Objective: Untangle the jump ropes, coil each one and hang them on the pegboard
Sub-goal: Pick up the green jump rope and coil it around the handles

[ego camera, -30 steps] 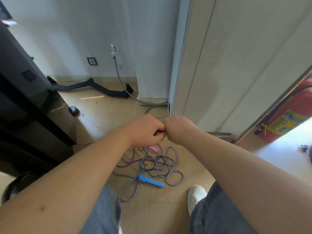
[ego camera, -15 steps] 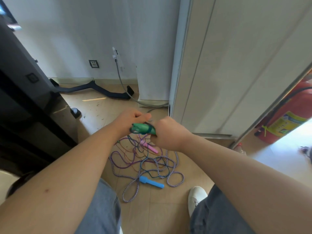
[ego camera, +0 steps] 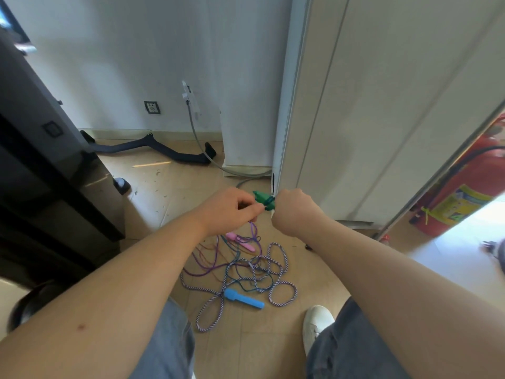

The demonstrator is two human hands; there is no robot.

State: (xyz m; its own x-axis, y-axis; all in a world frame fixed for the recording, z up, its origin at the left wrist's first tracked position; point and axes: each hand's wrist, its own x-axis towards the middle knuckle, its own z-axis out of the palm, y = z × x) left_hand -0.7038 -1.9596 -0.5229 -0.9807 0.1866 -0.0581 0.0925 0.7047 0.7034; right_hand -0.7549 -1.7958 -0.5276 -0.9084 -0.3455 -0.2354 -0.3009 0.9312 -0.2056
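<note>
Right hand (ego camera: 295, 212) gripped green handles (ego camera: 263, 199); left hand (ego camera: 232, 209) pinched hanging purple cord (ego camera: 254, 228) | rope tangle (ego camera: 254, 269) lay on floor (ego camera: 169, 192) below.

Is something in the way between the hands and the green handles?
Nothing visible. The right hand grips the green handles; the left hand pinches thin cords beside them, which hang into the tangle.

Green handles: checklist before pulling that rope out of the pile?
1. Right hand grips green handles: ok.
2. Left hand pinches cord: ok.
3. Cord free of tangle: not ok, it runs down into it.
4. Blue handle and pink handles lying on the floor: ok.
5. White shoe off striped rope: ok.
6. Pegboard in view: not ok.
</note>
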